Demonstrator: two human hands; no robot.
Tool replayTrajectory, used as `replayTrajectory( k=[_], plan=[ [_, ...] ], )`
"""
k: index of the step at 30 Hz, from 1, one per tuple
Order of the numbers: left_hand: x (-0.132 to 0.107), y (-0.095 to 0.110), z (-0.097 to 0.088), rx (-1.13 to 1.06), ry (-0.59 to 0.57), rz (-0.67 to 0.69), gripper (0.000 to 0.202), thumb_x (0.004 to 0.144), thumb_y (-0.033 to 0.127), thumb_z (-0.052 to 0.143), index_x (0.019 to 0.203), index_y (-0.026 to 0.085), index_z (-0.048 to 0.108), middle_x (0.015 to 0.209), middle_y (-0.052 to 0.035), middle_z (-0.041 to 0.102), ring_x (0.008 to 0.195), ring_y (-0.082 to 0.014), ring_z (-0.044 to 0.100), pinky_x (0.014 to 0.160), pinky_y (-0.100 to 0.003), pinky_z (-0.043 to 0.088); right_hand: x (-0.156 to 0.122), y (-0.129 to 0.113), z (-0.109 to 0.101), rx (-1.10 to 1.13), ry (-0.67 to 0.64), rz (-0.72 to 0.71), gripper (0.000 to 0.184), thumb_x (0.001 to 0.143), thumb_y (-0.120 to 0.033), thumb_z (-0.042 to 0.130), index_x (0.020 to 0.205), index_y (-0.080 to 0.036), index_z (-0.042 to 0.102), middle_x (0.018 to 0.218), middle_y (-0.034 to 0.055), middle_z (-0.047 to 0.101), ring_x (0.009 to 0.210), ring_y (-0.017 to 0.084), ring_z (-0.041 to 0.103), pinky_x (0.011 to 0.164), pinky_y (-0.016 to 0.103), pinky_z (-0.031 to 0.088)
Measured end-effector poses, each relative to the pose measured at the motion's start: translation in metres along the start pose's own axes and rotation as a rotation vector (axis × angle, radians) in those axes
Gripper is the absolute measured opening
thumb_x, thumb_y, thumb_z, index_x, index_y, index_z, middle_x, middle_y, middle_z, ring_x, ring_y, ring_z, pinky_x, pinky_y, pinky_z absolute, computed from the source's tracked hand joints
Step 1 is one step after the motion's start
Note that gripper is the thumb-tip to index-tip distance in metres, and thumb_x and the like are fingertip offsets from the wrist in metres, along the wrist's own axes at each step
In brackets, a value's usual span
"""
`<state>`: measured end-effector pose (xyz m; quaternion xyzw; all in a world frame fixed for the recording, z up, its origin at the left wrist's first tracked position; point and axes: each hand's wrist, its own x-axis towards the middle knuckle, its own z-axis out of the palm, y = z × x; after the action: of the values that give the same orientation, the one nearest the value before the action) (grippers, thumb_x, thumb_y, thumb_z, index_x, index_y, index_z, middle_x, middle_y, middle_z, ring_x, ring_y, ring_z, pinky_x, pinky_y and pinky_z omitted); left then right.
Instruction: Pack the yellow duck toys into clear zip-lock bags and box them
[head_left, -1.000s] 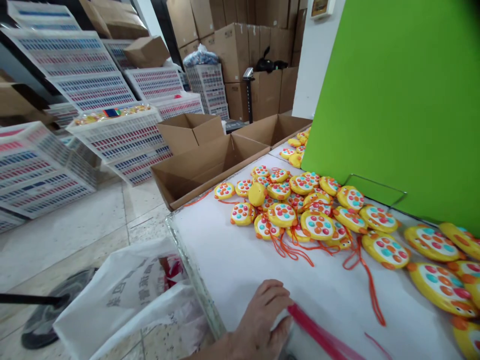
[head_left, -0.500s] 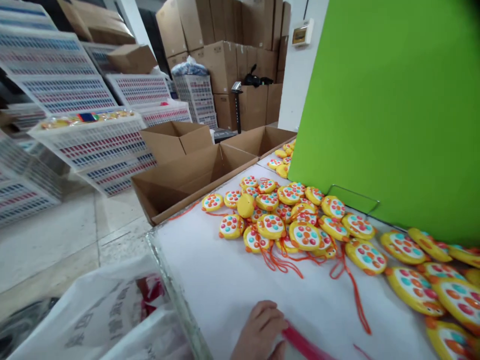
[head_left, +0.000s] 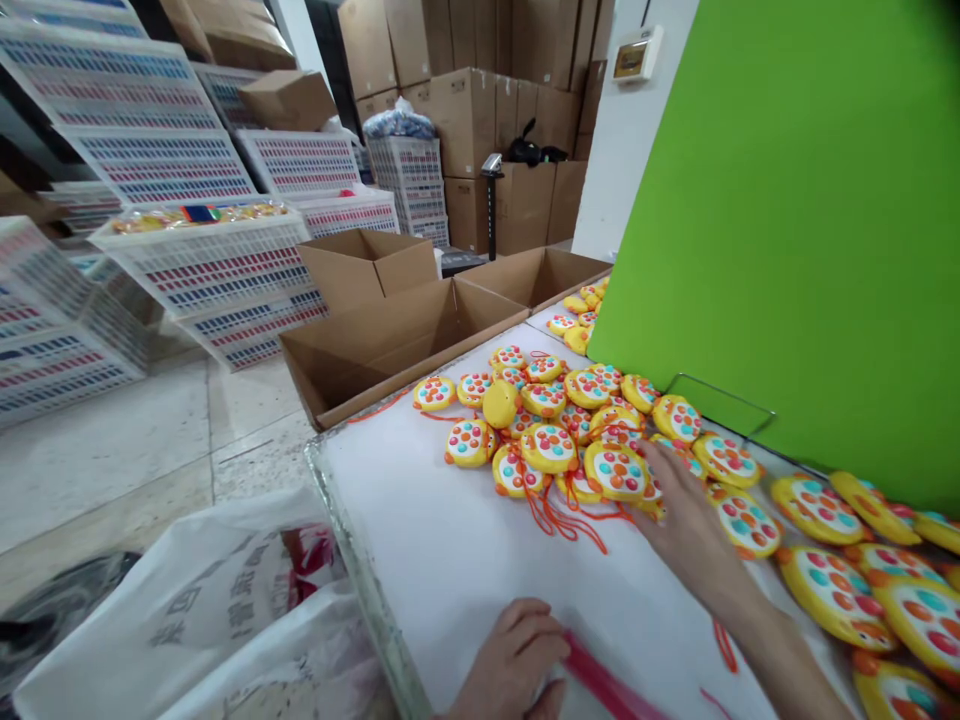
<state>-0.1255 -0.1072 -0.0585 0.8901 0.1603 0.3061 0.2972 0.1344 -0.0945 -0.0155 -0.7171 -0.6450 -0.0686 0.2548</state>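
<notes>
My left hand (head_left: 510,660) rests low on the white tabletop with its fingers curled closed on a pink strip (head_left: 600,680), which runs off to the lower right and may be the edge of a plastic bag. My right hand (head_left: 682,515) reaches in from the right, its fingers and thumb around the right end of a yellow animal-shaped toy (head_left: 616,471) at the front of a pile. Colored bumps dot the toy's white face. Some fingertips are hidden by the toys. Orange cord loops (head_left: 562,518) hang from the pile.
More yellow toys (head_left: 836,590) lie along the right. A green panel (head_left: 787,230) stands behind them, with a wire loop (head_left: 724,395) at its foot. Open cartons (head_left: 405,350) adjoin the table's far left edge. A white sack (head_left: 225,610) sits below left; stacked crates (head_left: 217,240) stand beyond.
My right hand has come into view from the lower right and reached the toy pile. My left hand stays on the pink strip. The view has shifted slightly.
</notes>
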Motion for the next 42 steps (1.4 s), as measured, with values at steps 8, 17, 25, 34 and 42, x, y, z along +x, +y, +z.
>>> replayTrajectory(
  k=[8,17,25,34,42],
  plan=[
    [0.026,0.012,-0.018,-0.657,0.147,-0.725,0.027,0.086,0.039,0.049,0.098,0.016,0.058,0.091,-0.0093,0.065,0.088,-0.0204,0.059,0.076,-0.033,0.049,0.002,-0.028,0.015,-0.049,-0.130,-0.054,0.050,0.084,-0.008,0.039,0.134,-0.014,0.032,0.135,0.0138,0.041,0.126,0.026,0.037,0.102,0.043,0.037],
    [0.075,0.025,-0.014,-1.214,-0.020,-1.063,0.037,0.071,0.044,0.059,0.080,0.008,0.061,0.059,-0.0038,0.057,0.048,-0.0120,0.051,0.038,-0.019,0.038,-0.108,-0.069,-0.006,0.033,0.044,-0.154,0.039,0.083,-0.005,0.038,0.120,-0.014,0.043,0.128,0.0118,0.048,0.121,0.028,0.038,0.096,0.045,0.041],
    [0.057,0.045,-0.002,-1.125,-0.078,-1.067,0.029,0.067,0.037,0.062,0.071,0.008,0.061,0.056,-0.0018,0.055,0.046,-0.0094,0.048,0.039,-0.017,0.036,-0.141,-0.087,-0.010,0.111,0.056,-0.045,0.044,0.080,-0.009,0.048,0.123,-0.016,0.046,0.121,0.0123,0.054,0.117,0.028,0.042,0.094,0.047,0.041],
    [0.010,0.050,-0.006,-0.421,-0.227,-0.588,0.035,0.089,0.038,0.041,0.079,0.013,0.062,0.079,-0.0076,0.064,0.079,-0.0186,0.058,0.075,-0.031,0.047,-0.172,-0.083,-0.061,1.397,0.038,1.176,0.051,0.072,-0.039,0.068,0.117,-0.022,0.054,0.105,0.0078,0.065,0.087,0.025,0.064,0.068,0.037,0.053],
    [-0.030,0.055,0.026,0.130,-0.529,-0.157,0.047,0.081,0.019,0.054,0.126,0.013,0.044,0.140,-0.0144,0.036,0.131,-0.0283,0.027,0.106,-0.048,0.033,-0.224,-0.059,-0.071,1.455,0.059,1.356,0.053,0.067,-0.034,0.075,0.115,-0.020,0.058,0.104,0.0068,0.067,0.096,0.025,0.062,0.077,0.035,0.053]
  ],
)
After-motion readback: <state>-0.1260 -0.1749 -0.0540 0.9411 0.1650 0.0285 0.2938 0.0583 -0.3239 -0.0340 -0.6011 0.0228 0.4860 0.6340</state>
